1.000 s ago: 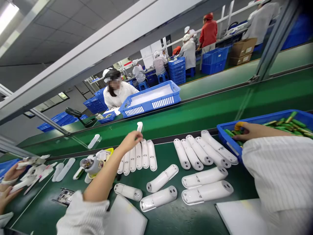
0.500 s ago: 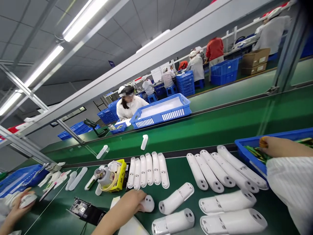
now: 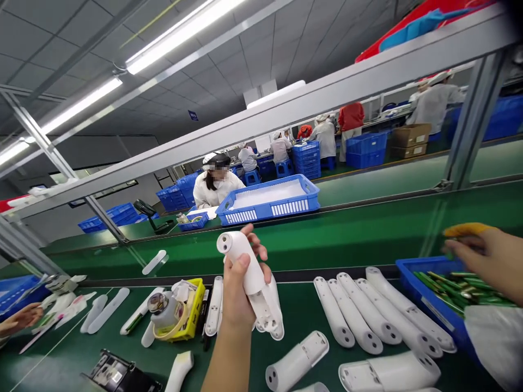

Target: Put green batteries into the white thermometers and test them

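Observation:
My left hand (image 3: 241,283) is wrapped around a white plastic housing (image 3: 245,264), raised above the bench. Its rounded end with two round holes points up and left, and its open recess faces down toward the bench. On the right, my right hand (image 3: 476,247) is over a blue bin (image 3: 425,302) of narrow green circuit boards (image 3: 461,286). A yellow cover is on one of its fingers. Those fingers are pinched, with a blurred green bit of a circuit board (image 3: 449,254) at the tips. Behind my left hand, more housings are partly hidden.
Several white housings (image 3: 335,310) lie in a row, others (image 3: 297,359) nearer me. A yellow basket (image 3: 196,310) holds a bottle and tape. A black device (image 3: 120,373) sits lower left. A co-worker's hand (image 3: 20,318) is at far left; another person (image 3: 216,188) sits across the green belt.
My left hand has lifted a housing from the bench up to the middle of the view. My right hand has risen out of the blue bin. The camera view has shifted.

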{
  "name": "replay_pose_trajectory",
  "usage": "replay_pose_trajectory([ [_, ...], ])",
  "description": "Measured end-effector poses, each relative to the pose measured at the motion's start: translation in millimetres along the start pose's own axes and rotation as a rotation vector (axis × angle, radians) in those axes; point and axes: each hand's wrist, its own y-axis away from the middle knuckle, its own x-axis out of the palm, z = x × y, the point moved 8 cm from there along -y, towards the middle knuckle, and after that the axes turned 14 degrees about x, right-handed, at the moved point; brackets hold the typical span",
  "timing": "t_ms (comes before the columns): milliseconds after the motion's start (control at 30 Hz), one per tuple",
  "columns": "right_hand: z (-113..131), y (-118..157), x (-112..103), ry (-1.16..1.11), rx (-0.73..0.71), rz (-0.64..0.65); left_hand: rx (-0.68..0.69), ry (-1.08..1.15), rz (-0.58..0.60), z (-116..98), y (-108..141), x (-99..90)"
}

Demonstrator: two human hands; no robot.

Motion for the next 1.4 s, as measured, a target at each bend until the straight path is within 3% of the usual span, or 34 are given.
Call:
replay_pose_trajectory([
  [67,40.9,44.4,-9.8,-0.087,-0.016,0.139,-0.069,0.125,-0.082,18.6,5.2,-5.0],
  [133,80.7,95.4,-19.7,-0.271,-0.075,0.143,-0.166,0.217,-0.121,37.6,12.2,-9.7],
  [233,135.3,175.6,-5.7,-0.651,-0.380,0.378,-0.218,0.323,-0.177,52.2,18.3,-14.9],
  [300,156.9,221.7,9.1,-0.688,-0.597,0.494,-0.215,0.356,-0.212,54.2,19.3,-16.4],
  [367,169.4,257.4,15.7,-0.627,-0.839,0.444,-0.197,0.363,-0.241,52.2,19.3,-17.0],
  [433,174.9,279.8,17.8,-0.529,-1.023,0.289,-0.177,0.356,-0.253,48.8,19.7,-16.5],
  [500,175.6,286.0,21.4,-0.455,-1.064,0.175,-0.154,0.343,-0.234,45.1,20.9,-14.2],
  [533,174.9,283.9,25.8,-0.436,-1.032,0.188,-0.145,0.341,-0.212,43.4,21.8,-12.0],
  [600,170.7,274.2,41.9,-0.451,-0.882,0.371,-0.134,0.353,-0.147,40.7,24.0,-5.5],
  [700,157.8,265.0,76.0,-0.498,-0.560,0.795,-0.124,0.368,-0.075,38.6,26.7,2.1],
  [733,154.4,263.3,83.1,-0.516,-0.478,0.883,-0.113,0.360,-0.079,38.1,26.8,1.7],
  [900,158.7,240.6,75.1,-0.819,-0.327,1.045,-0.148,0.319,-0.194,45.0,25.4,-10.6],
  [1000,156.6,220.4,62.2,-0.988,-0.190,1.038,-0.213,0.290,-0.247,53.3,26.5,-16.7],
  [1133,149.6,207.2,47.6,-1.026,-0.147,0.853,-0.261,0.246,-0.260,60.4,30.5,-18.5],
  [1200,148.0,207.4,44.6,-0.989,-0.162,0.781,-0.266,0.229,-0.244,61.5,31.7,-17.7],
  [1400,146.9,218.5,50.8,-0.683,-0.238,0.813,-0.239,0.199,-0.245,61.6,30.4,-21.7],
])
